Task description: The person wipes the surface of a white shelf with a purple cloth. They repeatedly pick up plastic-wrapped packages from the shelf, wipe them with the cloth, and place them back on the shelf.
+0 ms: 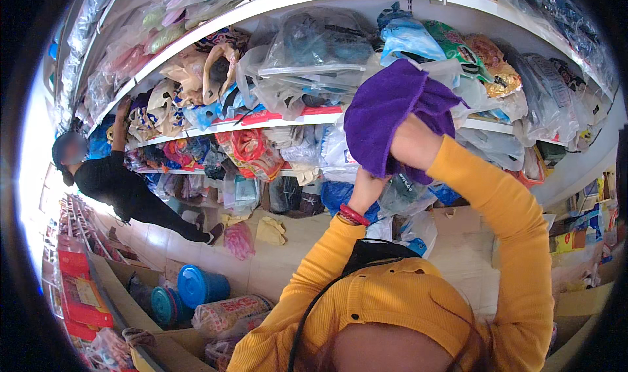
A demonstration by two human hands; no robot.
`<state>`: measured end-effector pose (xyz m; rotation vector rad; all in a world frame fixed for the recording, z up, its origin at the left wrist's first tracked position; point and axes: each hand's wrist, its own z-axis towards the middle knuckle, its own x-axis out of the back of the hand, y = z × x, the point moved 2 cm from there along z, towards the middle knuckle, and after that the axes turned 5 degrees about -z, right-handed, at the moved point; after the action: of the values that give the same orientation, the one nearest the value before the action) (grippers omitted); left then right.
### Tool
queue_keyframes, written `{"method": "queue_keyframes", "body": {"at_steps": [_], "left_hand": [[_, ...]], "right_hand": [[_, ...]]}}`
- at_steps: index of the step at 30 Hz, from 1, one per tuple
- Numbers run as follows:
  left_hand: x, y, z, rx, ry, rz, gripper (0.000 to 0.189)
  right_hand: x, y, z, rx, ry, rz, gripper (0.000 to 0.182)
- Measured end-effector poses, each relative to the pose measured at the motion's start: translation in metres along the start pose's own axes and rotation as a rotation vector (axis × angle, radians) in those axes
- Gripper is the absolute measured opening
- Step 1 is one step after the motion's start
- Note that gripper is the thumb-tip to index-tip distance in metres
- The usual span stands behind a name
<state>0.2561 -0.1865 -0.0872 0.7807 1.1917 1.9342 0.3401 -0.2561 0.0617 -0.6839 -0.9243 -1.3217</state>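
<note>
A purple fabric item (380, 122), perhaps a felt hat or a soft pouch, is held up before the shelves. My left hand (370, 188), with a red bracelet at the wrist, grips its lower edge from below. My right hand (414, 144) is at its right side, and its fingers are hidden within the folds. Just behind the item are a clear plastic bag with dark contents (407, 193), a blue plastic bag (343, 195) and a light blue bag (409, 36).
White-edged shelves (299, 119) are packed with plastic bags of goods. A person in black (147, 195) reaches into the shelf at left. Blue lidded buckets (203, 283) and cardboard boxes (186, 342) stand behind me at left. A pink bag (239, 240) and yellow paper (271, 231) lie on the floor.
</note>
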Motion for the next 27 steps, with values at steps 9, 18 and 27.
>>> {"method": "queue_keyframes", "body": {"at_steps": [9, 18, 27], "left_hand": [[0.033, 0.007, 0.001, -0.074, 0.071, -0.032, 0.040], [0.048, 0.009, 0.005, 0.150, 0.113, -0.343, 0.035], [0.028, 0.002, 0.012, 0.222, 0.094, -0.722, 0.033]], "right_hand": [[-0.001, -0.004, -0.014, -0.031, 0.052, -0.065, 0.032], [-0.027, 0.010, -0.069, -0.413, 0.293, 0.175, 0.039], [-0.054, -0.038, -0.103, -0.721, 0.725, 0.452, 0.072]]}}
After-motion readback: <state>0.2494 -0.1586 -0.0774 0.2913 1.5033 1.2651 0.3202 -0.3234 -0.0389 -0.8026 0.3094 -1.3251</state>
